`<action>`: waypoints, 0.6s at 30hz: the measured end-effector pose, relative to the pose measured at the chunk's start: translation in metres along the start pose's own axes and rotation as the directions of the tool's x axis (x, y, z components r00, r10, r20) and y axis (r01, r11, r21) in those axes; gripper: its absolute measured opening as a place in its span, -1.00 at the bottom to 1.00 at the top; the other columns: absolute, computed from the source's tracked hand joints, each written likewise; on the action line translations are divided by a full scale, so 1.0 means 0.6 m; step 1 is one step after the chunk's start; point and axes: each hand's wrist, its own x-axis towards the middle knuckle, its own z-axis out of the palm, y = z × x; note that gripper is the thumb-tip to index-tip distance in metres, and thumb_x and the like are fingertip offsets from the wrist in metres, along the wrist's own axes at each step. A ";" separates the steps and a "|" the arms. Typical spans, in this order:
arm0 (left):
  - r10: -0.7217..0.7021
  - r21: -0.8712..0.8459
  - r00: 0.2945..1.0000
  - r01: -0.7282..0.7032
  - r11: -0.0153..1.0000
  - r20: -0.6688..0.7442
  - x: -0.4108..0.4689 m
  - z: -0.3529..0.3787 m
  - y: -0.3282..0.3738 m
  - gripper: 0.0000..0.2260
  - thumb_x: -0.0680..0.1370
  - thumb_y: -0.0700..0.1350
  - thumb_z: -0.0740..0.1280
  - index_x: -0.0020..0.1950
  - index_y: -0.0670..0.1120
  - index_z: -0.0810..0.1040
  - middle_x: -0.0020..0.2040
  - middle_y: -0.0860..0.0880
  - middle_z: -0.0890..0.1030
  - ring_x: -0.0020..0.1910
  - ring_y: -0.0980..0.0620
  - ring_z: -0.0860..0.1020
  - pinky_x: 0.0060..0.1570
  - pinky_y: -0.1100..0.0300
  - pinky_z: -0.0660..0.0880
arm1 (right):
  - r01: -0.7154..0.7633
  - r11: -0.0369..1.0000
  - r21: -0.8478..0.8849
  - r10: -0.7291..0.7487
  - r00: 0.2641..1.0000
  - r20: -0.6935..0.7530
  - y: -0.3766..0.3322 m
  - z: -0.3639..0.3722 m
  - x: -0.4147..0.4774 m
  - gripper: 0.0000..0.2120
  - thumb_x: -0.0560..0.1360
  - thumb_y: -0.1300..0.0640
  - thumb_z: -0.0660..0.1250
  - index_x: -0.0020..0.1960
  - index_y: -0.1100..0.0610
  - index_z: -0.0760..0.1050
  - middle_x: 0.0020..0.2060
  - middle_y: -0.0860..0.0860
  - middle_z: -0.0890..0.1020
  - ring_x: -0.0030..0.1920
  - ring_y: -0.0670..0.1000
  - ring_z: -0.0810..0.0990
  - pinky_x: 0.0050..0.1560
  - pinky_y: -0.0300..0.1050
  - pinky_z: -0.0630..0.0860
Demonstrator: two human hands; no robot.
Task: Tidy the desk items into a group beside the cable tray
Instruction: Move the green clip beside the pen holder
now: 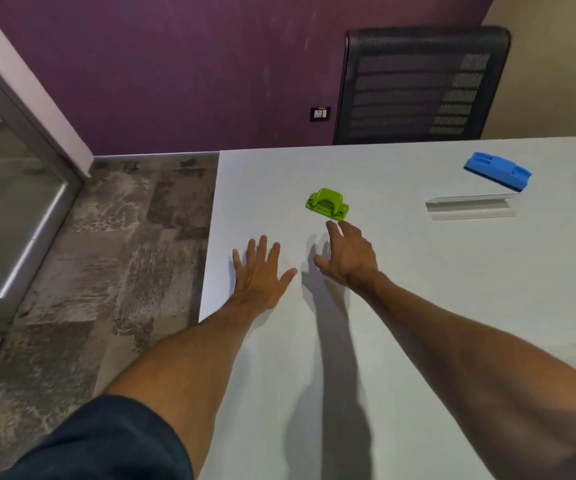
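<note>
A green hole punch (326, 204) sits on the white desk (418, 306) near its far left corner. My right hand (347, 255) hovers just short of the punch, fingers spread and curled, holding nothing. Flat on the desk near its left edge lies my left hand (260, 271), fingers apart. A blue plastic eraser-like block (497, 170) rests at the far right. In front of it lies a long pale cable tray (472, 206).
A black mesh office chair (421, 84) stands behind the desk's far edge. The desk's left edge drops to a patterned carpet floor (106, 254). A glass door with a metal frame (20, 168) is at the left. A wall socket (320, 114) sits on the purple wall.
</note>
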 end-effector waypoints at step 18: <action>0.040 0.088 0.969 -0.019 0.996 -0.242 0.085 0.089 -0.020 -0.30 0.51 0.41 -0.17 0.57 0.10 0.07 0.59 -0.07 0.07 0.55 -0.21 0.07 0.38 -0.44 -0.06 | 0.014 0.998 0.056 -0.014 1.000 -0.003 0.032 0.037 0.212 -0.27 0.49 0.05 0.39 0.55 -0.04 0.12 0.49 0.23 0.18 0.45 0.26 0.21 0.37 0.12 0.31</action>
